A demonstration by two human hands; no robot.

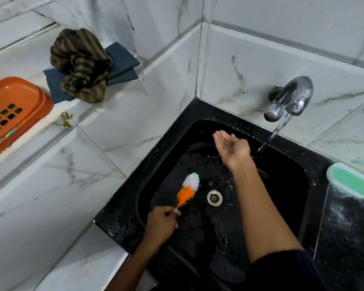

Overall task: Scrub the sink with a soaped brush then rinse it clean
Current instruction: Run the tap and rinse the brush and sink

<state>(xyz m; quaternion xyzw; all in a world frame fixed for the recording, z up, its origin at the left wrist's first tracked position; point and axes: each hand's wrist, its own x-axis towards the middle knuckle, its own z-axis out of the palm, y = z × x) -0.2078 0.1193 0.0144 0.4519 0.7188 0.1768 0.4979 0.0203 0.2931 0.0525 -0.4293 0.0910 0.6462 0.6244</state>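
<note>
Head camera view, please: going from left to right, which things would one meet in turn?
Orange soap tray → striped cloth → left hand → brush → drain → right hand → tap → green soap dish.

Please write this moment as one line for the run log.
phase: rinse | tap: running | left hand: holds brush in sink | right hand: open, cupped beside stream | drain: uncovered
</note>
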